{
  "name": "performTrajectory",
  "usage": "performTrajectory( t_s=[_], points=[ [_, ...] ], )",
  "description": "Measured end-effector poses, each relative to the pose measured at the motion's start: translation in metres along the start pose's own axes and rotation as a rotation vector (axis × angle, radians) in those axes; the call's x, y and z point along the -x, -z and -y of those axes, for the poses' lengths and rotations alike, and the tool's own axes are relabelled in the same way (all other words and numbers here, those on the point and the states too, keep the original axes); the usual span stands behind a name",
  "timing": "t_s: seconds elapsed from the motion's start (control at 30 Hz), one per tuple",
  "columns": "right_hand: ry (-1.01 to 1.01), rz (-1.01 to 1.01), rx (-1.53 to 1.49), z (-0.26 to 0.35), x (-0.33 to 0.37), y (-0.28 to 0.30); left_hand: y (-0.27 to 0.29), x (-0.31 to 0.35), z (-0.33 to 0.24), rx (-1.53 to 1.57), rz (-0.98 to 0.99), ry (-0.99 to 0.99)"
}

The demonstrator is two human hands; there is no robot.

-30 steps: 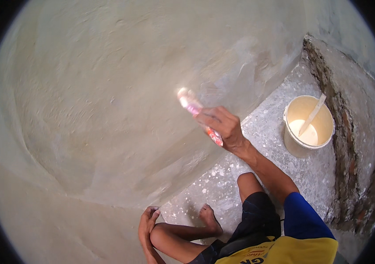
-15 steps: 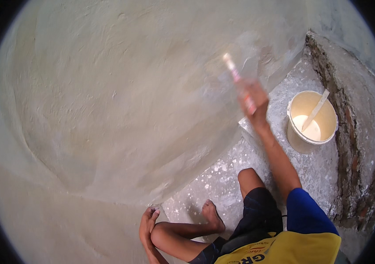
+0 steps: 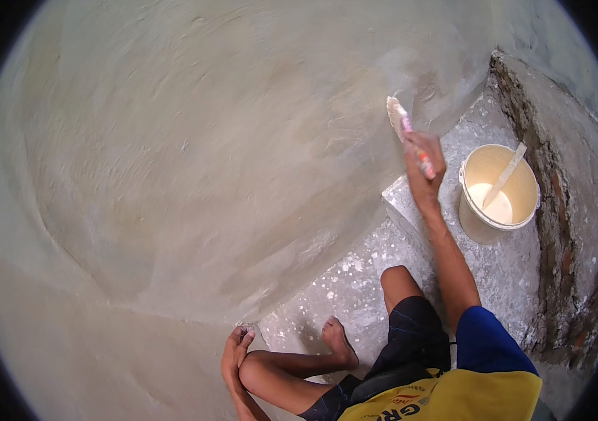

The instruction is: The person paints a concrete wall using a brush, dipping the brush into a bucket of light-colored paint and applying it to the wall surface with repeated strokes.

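Brushing well: The person's right hand (image 3: 420, 174) is holding a paint brush with pale bristles and a pink and orange-red handle (image 3: 405, 125) up to the big grey-tan plaster wall (image 3: 173, 175). Doing this well probably means pressing softly, making long, even strokes and not leaving lumps.
Brush looks: The bristles are showing a thick, creamy white coat, and the handle is slanting, its tip pointing far and a bit left.
Brush place: It is sitting right of the middle, left of the round cream plastic bucket (image 3: 476, 226). The tip seems to be touching the wall, but the hand is blurring, so I am not sure.
Right fingers: They are closing around the handle.
Left fingers: The left hand (image 3: 234, 354) is resting near, beside the bare left knee (image 3: 257, 375). Its fingers are bending in; I cannot tell if they are holding anything.
Bucket: A flat, pale stick (image 3: 504, 174) is leaning inside, dipping into creamy white paint (image 3: 500, 209). The bucket is standing on the grey floor with white spots (image 3: 355, 277).
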State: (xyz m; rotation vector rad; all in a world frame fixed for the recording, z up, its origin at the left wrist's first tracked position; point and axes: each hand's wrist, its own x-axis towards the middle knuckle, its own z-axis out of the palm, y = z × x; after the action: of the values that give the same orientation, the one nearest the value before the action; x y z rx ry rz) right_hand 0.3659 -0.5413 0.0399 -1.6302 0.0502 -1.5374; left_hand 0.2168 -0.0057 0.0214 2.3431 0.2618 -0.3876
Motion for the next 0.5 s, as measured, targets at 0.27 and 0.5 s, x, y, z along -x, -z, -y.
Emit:
performTrajectory(
  t_s=[0.27,0.5],
  points=[
    [0.201,0.492,-0.244,0.074,0.046,-0.040,-0.004,-0.006,-0.008,-0.030,0.005,0.006],
    [-0.183,0.161,-0.156,0.004,-0.048,0.007,0.002,-0.009,0.015,-0.036,0.006,0.000]
  ],
)
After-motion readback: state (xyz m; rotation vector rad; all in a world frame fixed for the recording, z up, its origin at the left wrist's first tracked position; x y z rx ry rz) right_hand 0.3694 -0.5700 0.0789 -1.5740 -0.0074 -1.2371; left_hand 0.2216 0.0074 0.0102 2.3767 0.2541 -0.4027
